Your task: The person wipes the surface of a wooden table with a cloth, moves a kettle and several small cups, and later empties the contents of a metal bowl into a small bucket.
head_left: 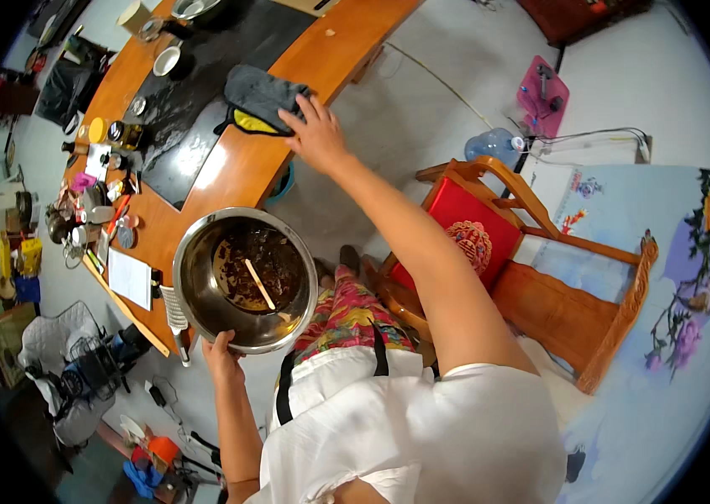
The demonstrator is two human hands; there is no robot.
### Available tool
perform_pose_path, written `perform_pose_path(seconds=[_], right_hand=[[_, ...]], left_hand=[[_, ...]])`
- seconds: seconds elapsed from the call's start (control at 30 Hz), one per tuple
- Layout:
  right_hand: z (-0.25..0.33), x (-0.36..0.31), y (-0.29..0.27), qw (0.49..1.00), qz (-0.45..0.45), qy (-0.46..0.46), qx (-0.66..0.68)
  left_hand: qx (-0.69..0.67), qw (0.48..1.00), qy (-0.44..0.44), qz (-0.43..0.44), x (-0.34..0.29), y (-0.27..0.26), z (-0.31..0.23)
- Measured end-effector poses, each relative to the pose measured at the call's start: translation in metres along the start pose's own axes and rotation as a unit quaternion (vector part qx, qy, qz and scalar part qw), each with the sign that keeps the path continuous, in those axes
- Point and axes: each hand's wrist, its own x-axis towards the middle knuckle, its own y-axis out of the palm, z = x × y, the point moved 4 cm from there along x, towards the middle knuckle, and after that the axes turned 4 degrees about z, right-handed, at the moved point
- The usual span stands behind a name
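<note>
A steel mixing bowl (191,290) is tilted toward me at the table's near edge, its rim gripped by my left hand (222,359). Inside lies a dark brown wet mass (258,252) with thin liquid around it, and a pale stick (260,284) rests across it. My right hand (315,134) reaches far forward, fingers spread, its fingertips touching the end of a folded grey cloth (261,94) with a yellow underside. The cloth lies at the table edge, partly on a dark wet tray surface.
The wooden table (229,181) holds a black slab (174,134), jars (124,134), a white cup (168,60) and a clipboard (130,277). A brush (175,315) lies beside the bowl. A red-cushioned wooden chair (464,235) stands to my right, near a blue water bottle (494,147).
</note>
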Motion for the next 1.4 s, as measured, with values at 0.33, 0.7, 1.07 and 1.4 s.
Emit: perform_pose_path(seconds=[0.33, 0.7, 1.07, 1.4], right_hand=[[-0.022, 0.103, 0.109, 0.981, 0.139, -0.017, -0.133], [0.109, 0.006, 0.124, 0.982, 0.130, -0.119, -0.061], [0.124, 0.045, 0.135, 0.985, 0.124, -0.098, -0.073], [0.200, 0.007, 0.164, 0.973, 0.174, -0.120, -0.098]], left_hand=[[-0.082, 0.983, -0.028, -0.165, -0.035, -0.060, 0.017], [-0.194, 0.951, -0.002, -0.243, -0.054, -0.089, 0.031], [-0.198, 0.958, -0.031, -0.204, -0.061, -0.099, 0.043], [-0.183, 0.970, -0.046, -0.155, -0.046, -0.100, 0.051]])
